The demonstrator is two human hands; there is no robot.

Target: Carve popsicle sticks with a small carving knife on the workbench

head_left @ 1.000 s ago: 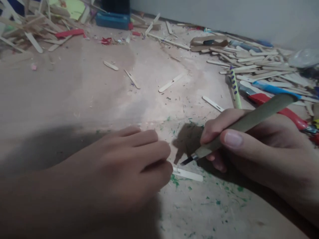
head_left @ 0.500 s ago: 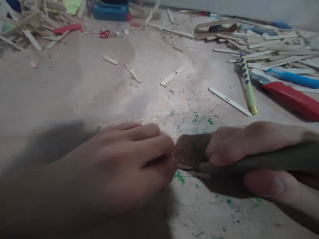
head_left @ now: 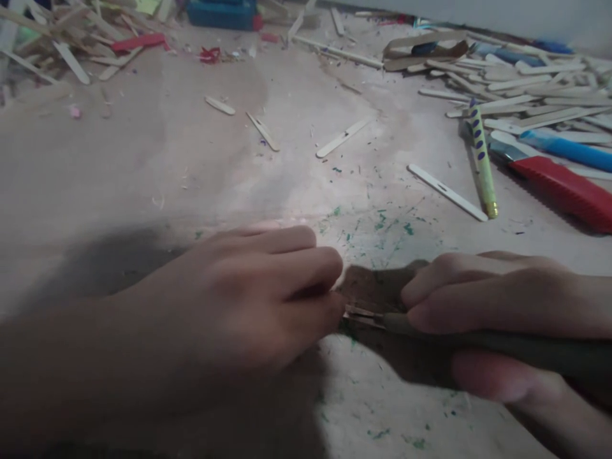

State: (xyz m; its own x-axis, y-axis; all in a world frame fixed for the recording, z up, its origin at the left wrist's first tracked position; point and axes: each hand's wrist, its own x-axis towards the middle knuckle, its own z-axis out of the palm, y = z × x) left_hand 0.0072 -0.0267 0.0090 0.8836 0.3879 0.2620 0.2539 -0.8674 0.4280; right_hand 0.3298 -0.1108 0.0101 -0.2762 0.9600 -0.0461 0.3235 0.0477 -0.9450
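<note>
My left hand (head_left: 258,299) is closed in a pinch, its knuckles up, low over the table. From its fingertips sticks out the end of a thin wooden craft stick (head_left: 361,315); the rest is hidden by the fingers. My right hand (head_left: 482,299) is wrapped round a long dark tool with a narrow front end (head_left: 516,347), probably a craft knife, though its blade cannot be made out. The tool's front end meets the stick just right of my left fingertips. Green shavings (head_left: 382,223) lie scattered around both hands.
A red utility knife (head_left: 564,191), a spotted yellow pencil (head_left: 482,159) and a blue pen (head_left: 568,148) lie at the right by a heap of craft sticks (head_left: 526,83). Slotted sticks (head_left: 447,191) lie mid-table. More sticks (head_left: 71,60) and a blue box (head_left: 222,16) stand at the back left.
The tool's front end has shifted slightly, and my right hand has rolled and moved a little lower. My left hand keeps its pinch. The whole view has shifted slightly.
</note>
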